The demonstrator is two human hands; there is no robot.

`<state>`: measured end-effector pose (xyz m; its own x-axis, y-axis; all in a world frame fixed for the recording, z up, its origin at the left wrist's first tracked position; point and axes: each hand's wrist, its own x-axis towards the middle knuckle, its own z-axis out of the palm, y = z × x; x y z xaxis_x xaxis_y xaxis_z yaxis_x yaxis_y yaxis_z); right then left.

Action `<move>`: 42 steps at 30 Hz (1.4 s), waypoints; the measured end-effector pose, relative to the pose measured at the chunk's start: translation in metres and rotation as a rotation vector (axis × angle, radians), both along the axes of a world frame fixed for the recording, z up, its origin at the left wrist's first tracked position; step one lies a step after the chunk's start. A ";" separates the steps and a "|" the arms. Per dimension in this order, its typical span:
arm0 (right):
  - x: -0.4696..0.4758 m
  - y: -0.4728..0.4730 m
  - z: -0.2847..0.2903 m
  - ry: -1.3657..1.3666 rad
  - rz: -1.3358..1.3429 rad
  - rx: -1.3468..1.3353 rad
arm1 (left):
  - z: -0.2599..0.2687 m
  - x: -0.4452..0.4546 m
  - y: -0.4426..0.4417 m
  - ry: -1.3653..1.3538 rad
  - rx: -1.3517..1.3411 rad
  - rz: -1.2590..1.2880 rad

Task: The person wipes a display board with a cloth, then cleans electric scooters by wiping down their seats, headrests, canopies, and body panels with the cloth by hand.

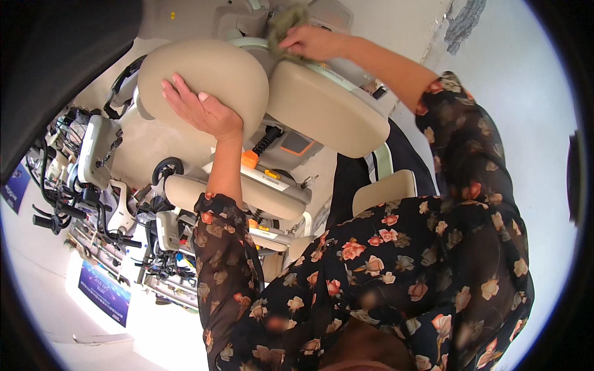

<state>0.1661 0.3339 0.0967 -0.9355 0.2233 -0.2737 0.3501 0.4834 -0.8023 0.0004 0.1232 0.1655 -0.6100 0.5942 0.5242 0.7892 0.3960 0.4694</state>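
My left hand (pixel 202 109) lies flat with fingers spread on a rounded beige padded seat (pixel 232 69) of a light-coloured electric scooter. A crumpled olive-green cloth (pixel 287 28) is in my right hand (pixel 313 42), slightly blurred. The cloth is against the scooter's body, just beyond the gap between the front seat and a longer beige rear seat (pixel 329 106). Beside the rear seat runs a pale green side trim (pixel 327 72) that bears writing. A black coil spring (pixel 268 139) with an orange part shows below the seats.
More scooters stand close on the left, with a long beige seat (pixel 236 195), a small wheel (pixel 167 169) and black handlebars (pixel 60 218). A beige backrest pad (pixel 385 190) is near my body. The pale wall (pixel 519 79) rises on the right.
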 end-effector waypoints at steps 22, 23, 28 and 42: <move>0.147 -0.042 -0.011 0.079 -0.916 -0.855 | -0.091 -0.020 0.012 0.018 0.079 -0.021; 0.150 -0.050 -0.007 0.082 -0.910 -0.838 | -0.096 -0.022 0.015 0.030 0.055 -0.018; 0.150 -0.072 0.006 0.149 -0.820 -0.744 | -0.114 -0.033 0.043 0.021 0.011 -0.012; 0.050 -0.088 0.075 0.268 -0.462 -0.414 | -0.080 0.088 0.011 -1.861 0.344 -0.685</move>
<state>0.2158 0.2458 0.1721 -0.8170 0.5430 -0.1942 0.2095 -0.0343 -0.9772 0.0885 0.1339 0.0851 -0.1976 0.9510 -0.2377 -0.7034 0.0314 0.7101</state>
